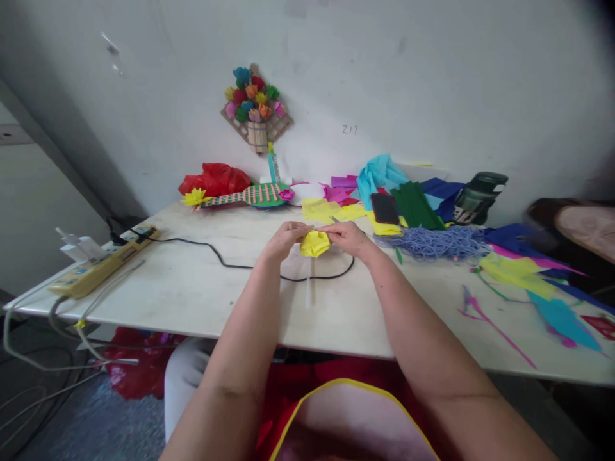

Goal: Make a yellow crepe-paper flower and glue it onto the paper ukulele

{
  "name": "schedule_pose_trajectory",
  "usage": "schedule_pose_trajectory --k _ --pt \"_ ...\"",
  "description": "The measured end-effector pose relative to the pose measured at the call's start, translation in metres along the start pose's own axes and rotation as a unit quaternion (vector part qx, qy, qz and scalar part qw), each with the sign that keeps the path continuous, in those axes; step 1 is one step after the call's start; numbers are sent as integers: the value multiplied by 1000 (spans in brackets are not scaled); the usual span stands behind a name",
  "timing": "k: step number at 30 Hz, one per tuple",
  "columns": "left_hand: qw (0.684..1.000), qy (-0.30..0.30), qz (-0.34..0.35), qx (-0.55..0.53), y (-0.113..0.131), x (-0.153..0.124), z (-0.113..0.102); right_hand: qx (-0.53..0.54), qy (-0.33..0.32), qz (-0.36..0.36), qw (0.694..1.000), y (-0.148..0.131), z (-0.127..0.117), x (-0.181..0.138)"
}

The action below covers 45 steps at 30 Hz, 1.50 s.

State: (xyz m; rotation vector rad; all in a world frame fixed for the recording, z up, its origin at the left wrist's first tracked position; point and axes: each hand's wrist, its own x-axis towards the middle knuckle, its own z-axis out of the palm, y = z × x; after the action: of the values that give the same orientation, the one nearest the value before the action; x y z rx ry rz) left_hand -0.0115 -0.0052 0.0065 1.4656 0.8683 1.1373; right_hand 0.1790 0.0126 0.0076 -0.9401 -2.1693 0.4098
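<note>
A yellow crepe paper flower [314, 244] is held up above the middle of the table, between my two hands. My left hand [290, 238] pinches its left edge with closed fingers. On the opposite side, my right hand [350, 237] has its fingers closed on the right edge. Below the flower a thin white stick [308, 291] shows; whether it joins the flower I cannot tell. A black cable [225, 261] runs across the tabletop behind and under my hands. Just beyond my right hand, a pointed metal tip [334, 219] shows, its kind unclear.
A yellow power strip [103, 262] with plugs lies at the left. Behind stand a paper-decorated guitar shape [250, 194] and a glue bottle [273, 165]. To the right are a phone [385, 209], blue yarn [432, 243], coloured paper [417, 205] and a person [571, 230].
</note>
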Motion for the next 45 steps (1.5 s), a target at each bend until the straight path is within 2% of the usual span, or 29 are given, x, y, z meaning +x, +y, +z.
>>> schedule_pose_trajectory --k 2,12,17,24,29,36,45 --pt "1000 1 -1 0 0 0 0 0 8 8 1000 0 1 0" --pt "999 21 2 -27 -5 2 -2 -65 72 -45 994 -10 2 -2" --pt "998 36 -2 -41 -4 2 -2 -118 81 -63 988 -16 1 -2" --pt "998 27 -4 -56 -4 3 -1 -194 87 -81 974 -18 1 -3" --pt "996 15 -4 -92 1 1 1 -156 108 -89 978 -15 -3 -3" --pt "989 -83 -7 -123 6 -8 -3 -111 99 -83 985 -11 -7 -3" --pt "994 -38 11 -99 -3 -3 -1 -67 102 -86 989 -12 -6 -3"
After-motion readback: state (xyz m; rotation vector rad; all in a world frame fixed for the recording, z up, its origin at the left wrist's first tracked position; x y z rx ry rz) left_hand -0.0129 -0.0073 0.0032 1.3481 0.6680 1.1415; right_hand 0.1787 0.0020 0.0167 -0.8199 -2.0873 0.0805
